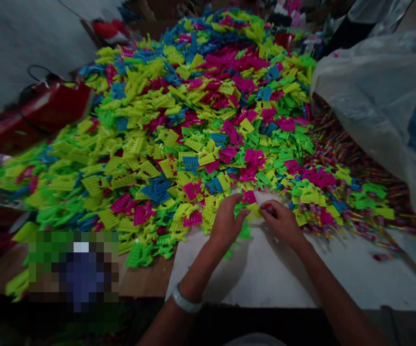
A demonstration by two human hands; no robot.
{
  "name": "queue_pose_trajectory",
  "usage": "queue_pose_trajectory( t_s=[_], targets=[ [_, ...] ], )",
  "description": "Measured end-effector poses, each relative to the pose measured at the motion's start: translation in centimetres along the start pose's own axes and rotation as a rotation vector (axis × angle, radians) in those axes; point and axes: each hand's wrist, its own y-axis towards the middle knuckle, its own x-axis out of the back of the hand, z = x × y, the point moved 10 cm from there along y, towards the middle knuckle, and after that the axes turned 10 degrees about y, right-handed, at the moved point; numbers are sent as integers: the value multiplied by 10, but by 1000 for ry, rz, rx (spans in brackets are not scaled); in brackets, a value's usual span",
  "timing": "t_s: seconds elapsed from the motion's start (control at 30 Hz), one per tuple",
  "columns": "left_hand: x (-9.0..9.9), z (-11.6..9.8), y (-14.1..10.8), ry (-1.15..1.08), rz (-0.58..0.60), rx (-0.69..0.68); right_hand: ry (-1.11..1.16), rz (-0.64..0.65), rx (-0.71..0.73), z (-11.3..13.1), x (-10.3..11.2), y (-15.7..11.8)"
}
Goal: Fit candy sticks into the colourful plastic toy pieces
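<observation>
Over the white board point(352, 274) at lower centre, your left hand point(226, 218) curves thumb and fingers, whether gripping cannot tell, your right hand point(283, 222) pinches a small red item point(268, 207), a yellow plastic piece point(254, 210) shows between them, and the multicoloured heap point(193, 125) rises behind toward the top edge.

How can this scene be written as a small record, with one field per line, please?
Left hand: thumb and fingers apart, near a flat yellow plastic piece; contact unclear
Right hand: pinches a small red item
Left wrist: pale band
Work surface: flat white board
Beyond hands: large heap of yellow, green, pink and blue plastic pieces
Far right: translucent plastic sheeting
</observation>
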Motion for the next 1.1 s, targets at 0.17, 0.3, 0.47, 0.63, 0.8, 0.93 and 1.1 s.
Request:
queue_pose_trajectory(
  t_s=[0.17, 0.3, 0.47, 0.63, 0.8, 0.93, 1.1],
  targets=[
    [-10, 2, -26, -397, 150, 248, 338, -13, -188, -5, -3, -37],
    [-27, -2, -51, -606, 187, 405, 310, 35, -113, 13, -7, -58],
    [-29, -4, -66, -457, 247, 392, 16, 91, 68, 34, 1, -68],
    [-18, -10, -65, -301, 212, 301, -32, 137, 145, 38, -4, -70],
    [-18, -14, -64, -215, 183, 257, -135, 128, 296, 45, -7, -73],
    [-19, -5, -66, -167, 147, 309, -217, 114, 425, 46, -13, -79],
    [-28, 5, -69, -252, 198, 413, -233, 200, 398, 43, -23, -83]
  ],
)
